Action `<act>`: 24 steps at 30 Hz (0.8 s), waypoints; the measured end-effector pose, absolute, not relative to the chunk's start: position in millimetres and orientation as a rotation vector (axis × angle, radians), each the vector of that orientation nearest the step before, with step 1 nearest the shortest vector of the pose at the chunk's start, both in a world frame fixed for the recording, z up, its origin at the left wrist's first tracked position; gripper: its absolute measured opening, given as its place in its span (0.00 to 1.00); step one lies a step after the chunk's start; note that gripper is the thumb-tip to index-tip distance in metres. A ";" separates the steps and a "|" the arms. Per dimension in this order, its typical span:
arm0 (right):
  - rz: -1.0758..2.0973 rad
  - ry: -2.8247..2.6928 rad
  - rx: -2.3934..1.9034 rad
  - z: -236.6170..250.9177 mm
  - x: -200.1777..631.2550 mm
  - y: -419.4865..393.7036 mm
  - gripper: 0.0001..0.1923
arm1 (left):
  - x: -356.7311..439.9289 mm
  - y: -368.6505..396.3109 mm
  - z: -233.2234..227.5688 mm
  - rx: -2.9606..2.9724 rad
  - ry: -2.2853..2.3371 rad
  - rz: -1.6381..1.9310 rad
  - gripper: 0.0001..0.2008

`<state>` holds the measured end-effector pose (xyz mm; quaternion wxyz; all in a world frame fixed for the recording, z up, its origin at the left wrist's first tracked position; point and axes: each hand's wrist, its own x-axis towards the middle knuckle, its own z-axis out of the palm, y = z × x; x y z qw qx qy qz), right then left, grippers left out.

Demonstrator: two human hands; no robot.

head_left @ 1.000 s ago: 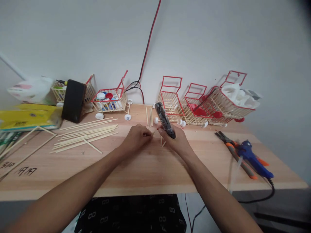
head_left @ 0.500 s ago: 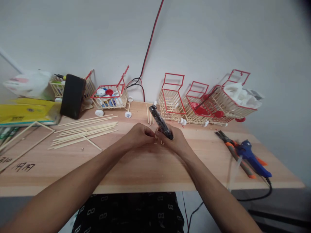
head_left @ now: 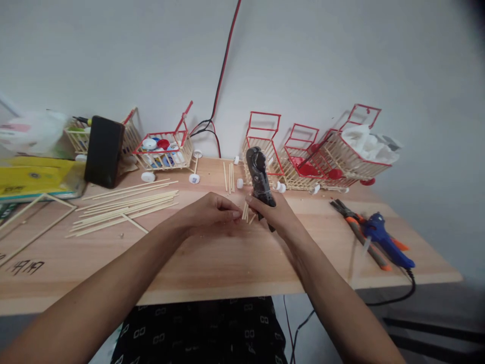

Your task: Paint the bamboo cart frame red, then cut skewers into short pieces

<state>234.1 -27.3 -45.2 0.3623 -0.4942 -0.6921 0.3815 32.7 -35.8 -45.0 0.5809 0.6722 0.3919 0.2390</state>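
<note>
At the bottom of the frame, a dark patterned garment is showing under the near edge of the table (head_left: 227,273), and both forearms are reaching up from the lower corners toward the middle. The left hand (head_left: 206,215) is lying low on the wood, its fingers stretched flat toward a small cluster of short sticks (head_left: 247,213) at frame centre; whether it is pinching one is not clear. Half a second ago that hand was curled over the sticks, so it is now opening out. The right hand (head_left: 278,215) is clenched around the black handles of a cutter (head_left: 259,179), which is now standing nearly upright, where before it was leaning left over the sticks. The cut pieces are therefore lying uncovered between the two hands, the tool lifted clear of them.

Farther back at left, long sticks (head_left: 125,207) are lying in a loose sheaf. At right, pliers (head_left: 358,232) and a blue glue gun (head_left: 384,240) are resting together. Along the white wall, stick carts (head_left: 303,162) with red frames are standing in a row, with a black phone (head_left: 103,150) and a yellow box (head_left: 34,177) at upper left. A red and black cable (head_left: 223,76) is running up the wall.
</note>
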 end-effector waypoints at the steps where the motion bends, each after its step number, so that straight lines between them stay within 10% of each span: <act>1: 0.988 -1.775 -1.267 -45.7 234.2 -27.0 0.15 | 33.4 -35.6 -46.2 1.553 0.909 0.569 0.12; 24: 1.107 -1.602 -1.261 -46.1 232.8 -28.1 0.18 | 51.3 -51.4 -39.7 1.712 1.007 0.809 0.07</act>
